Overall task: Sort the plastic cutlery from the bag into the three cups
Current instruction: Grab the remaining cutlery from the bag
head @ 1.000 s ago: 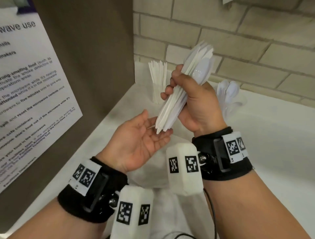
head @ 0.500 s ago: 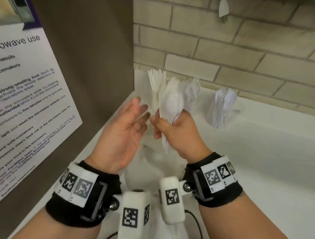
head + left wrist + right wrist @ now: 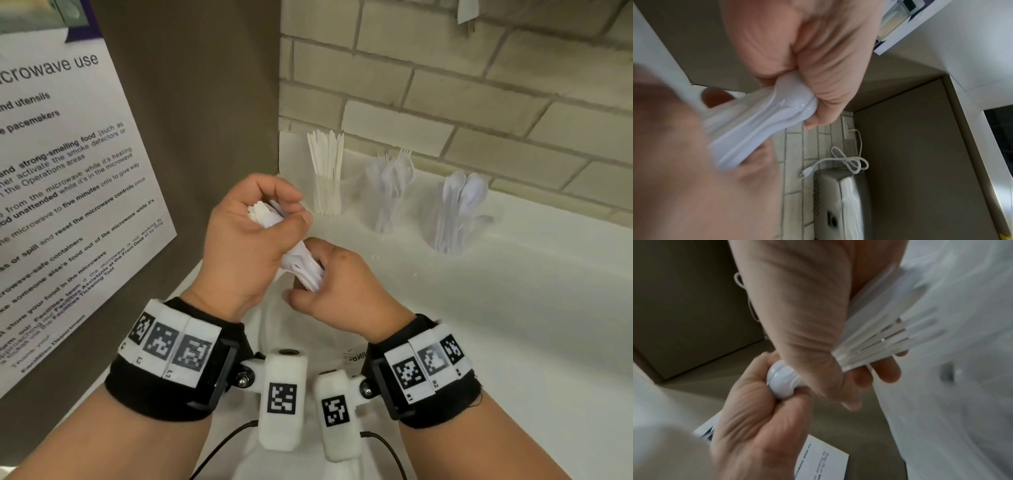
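Note:
A bundle of white plastic spoons (image 3: 301, 263) is held between both hands above the white plastic bag (image 3: 294, 329). My left hand (image 3: 274, 219) curls round the bowl end (image 3: 795, 104). My right hand (image 3: 308, 284) grips the handle end, and the handles (image 3: 875, 339) fan out past its fingers (image 3: 885, 369). Three clear cups stand at the back by the wall: one with knives (image 3: 327, 192), one with forks (image 3: 390, 202), one with spoons (image 3: 455, 222). Both hands are in front of and left of the cups.
A brown side panel with a printed microwave notice (image 3: 68, 192) closes off the left. A tiled wall (image 3: 445, 102) runs behind the white counter (image 3: 513, 308). The left wrist view shows a metal appliance (image 3: 842, 203) with a loose white cord.
The right hand lowered the bundle from chest height and shifted to its handle end. The left hand, open before, has closed round the bowl end.

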Tool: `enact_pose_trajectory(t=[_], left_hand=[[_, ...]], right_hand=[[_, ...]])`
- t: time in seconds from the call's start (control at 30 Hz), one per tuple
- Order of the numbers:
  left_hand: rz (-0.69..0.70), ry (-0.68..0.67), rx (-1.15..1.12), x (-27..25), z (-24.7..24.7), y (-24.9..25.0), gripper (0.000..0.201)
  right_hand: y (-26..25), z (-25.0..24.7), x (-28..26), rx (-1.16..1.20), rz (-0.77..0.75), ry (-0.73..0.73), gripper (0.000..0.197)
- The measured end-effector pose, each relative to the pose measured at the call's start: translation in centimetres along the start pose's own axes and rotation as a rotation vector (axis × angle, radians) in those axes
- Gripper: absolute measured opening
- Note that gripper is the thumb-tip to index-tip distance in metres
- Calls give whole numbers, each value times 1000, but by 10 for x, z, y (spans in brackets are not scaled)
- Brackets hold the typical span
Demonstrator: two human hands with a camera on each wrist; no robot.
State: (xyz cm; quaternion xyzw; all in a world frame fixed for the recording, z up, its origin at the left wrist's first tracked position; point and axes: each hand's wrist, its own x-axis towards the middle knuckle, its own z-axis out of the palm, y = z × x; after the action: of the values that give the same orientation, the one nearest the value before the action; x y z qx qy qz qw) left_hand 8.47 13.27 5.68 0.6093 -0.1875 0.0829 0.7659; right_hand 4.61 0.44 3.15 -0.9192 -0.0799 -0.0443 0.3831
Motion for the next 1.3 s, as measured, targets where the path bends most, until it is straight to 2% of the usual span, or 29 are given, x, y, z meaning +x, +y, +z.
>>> enact_pose_trajectory(t=[0.1, 0.2, 0.23, 0.3, 0.33, 0.37, 0.47, 0.5, 0.53, 0.6, 0.67, 0.77, 0.83, 0.93, 1.0, 1.07, 1.17, 1.23, 1.3], left_hand=[[-17, 61, -99, 7, -8, 1, 33], [-46, 48, -192, 7, -7, 1, 34], [-64, 16, -259, 7, -8, 0, 46], [-131, -83, -365, 7, -11, -4, 88], [-179, -146, -377, 6, -12, -6, 101], [-237, -209, -358, 4, -12, -9, 104], [-430, -347, -181, -8, -7, -15, 90], [-469, -345, -123, -12, -4, -16, 87], [-487, -320, -88, -14, -2, -19, 76], [-502, -229, -100, -14, 3, -19, 39], [-531, -124, -121, -12, 7, -18, 23], [-519, -59, -178, -12, 5, -18, 16], [-496, -15, -276, -9, 0, -17, 23], [-522, -28, -433, -8, -8, -17, 9], [-539, -85, -432, -10, -8, -19, 5], [-542, -135, -361, -14, -4, -21, 3], [-486, -163, -130, -17, 3, -24, 11], [-430, -187, 50, -19, 6, -24, 14], [-361, -208, 218, -19, 6, -27, 8]], right_hand=[[10, -2, -5, 41, 89, -83, 25], [10, 0, -6, 43, 125, -52, 23], [9, 1, -6, 47, 129, -25, 27], [6, 2, -4, 101, 144, 51, 35], [6, 1, -3, 137, 158, 86, 37], [5, 1, -2, 167, 161, 111, 36], [2, -1, 1, 153, 128, 68, 15], [1, 0, 1, 106, 108, 46, 19], [0, 2, 1, 70, 93, 39, 23], [-2, 7, 1, 67, 79, 72, 26], [-3, 11, 0, 80, 95, 97, 24], [0, 5, -1, 56, 150, 14, 30], [1, -9, 0, 63, 163, -21, 41], [-2, -31, 3, 219, 142, 125, 49], [-6, -39, 8, 293, 114, 258, 39], [-12, -44, 14, 322, 68, 327, 23], [-21, -47, 20, 343, 6, 350, 7], [-25, -46, 23, 395, 17, 347, 4], [-26, -44, 24, 443, 55, 339, 14]])
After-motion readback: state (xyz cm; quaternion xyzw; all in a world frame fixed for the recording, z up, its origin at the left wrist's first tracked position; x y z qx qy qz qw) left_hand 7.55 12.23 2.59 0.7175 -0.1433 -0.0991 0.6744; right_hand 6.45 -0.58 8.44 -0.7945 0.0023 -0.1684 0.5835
